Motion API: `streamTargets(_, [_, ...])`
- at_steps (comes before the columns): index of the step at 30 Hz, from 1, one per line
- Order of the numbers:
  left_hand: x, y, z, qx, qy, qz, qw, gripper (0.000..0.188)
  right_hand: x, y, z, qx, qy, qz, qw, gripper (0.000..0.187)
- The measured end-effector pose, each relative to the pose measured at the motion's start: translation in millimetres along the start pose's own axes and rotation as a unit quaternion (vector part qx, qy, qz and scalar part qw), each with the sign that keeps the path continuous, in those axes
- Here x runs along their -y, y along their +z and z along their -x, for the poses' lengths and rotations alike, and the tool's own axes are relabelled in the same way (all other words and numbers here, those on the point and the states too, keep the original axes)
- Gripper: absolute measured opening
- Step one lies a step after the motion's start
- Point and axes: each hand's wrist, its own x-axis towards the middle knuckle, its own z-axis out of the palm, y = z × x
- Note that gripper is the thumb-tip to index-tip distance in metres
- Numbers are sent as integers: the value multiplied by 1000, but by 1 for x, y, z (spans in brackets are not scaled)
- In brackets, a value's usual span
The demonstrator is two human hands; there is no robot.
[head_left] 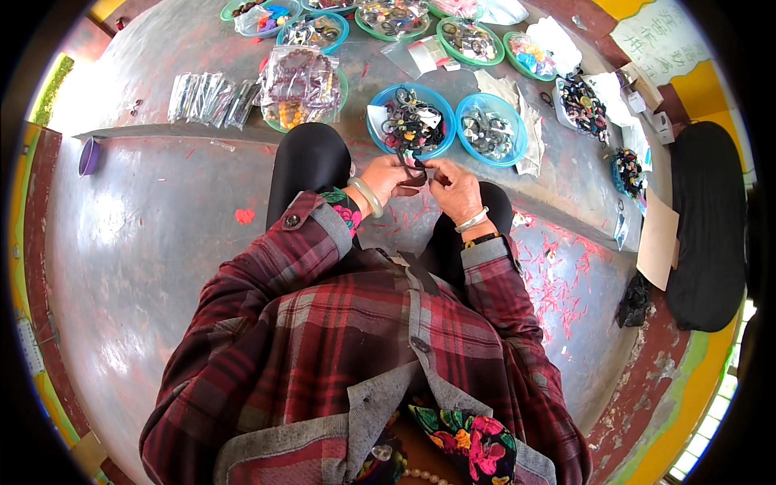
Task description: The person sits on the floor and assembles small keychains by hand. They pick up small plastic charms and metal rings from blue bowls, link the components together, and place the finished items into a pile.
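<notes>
In front of my knees, my left hand (386,178) is closed on a black hair tie (415,169), whose dark loop shows between my two hands. Thumb and fingers of my right hand (456,194) pinch together close beside the loop; what lies between them is too small to make out. Just beyond my hands, a blue basket (449,107) holds a heap of dark hair ties (414,121) with small coloured ornaments. A second blue basket (517,123) to its right contains more hair ties (487,133) with pale ornaments.
These baskets stand on a raised grey ledge (242,139). Further left are bagged beads (301,81) over a green basket and a row of slim packets (212,99). Several filled baskets line the back. Red scraps (558,275) litter the floor at right, near a cardboard piece (657,242).
</notes>
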Motion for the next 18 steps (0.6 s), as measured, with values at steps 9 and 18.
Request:
streamTargets(9, [-3,0,2,27,-26,-49,998,19,-9,2,3,55,42,25,997,19])
streamTargets(18, [0,-4,0,-10,-10,-61,998,17,3,0,3,21,26,-48,998,6])
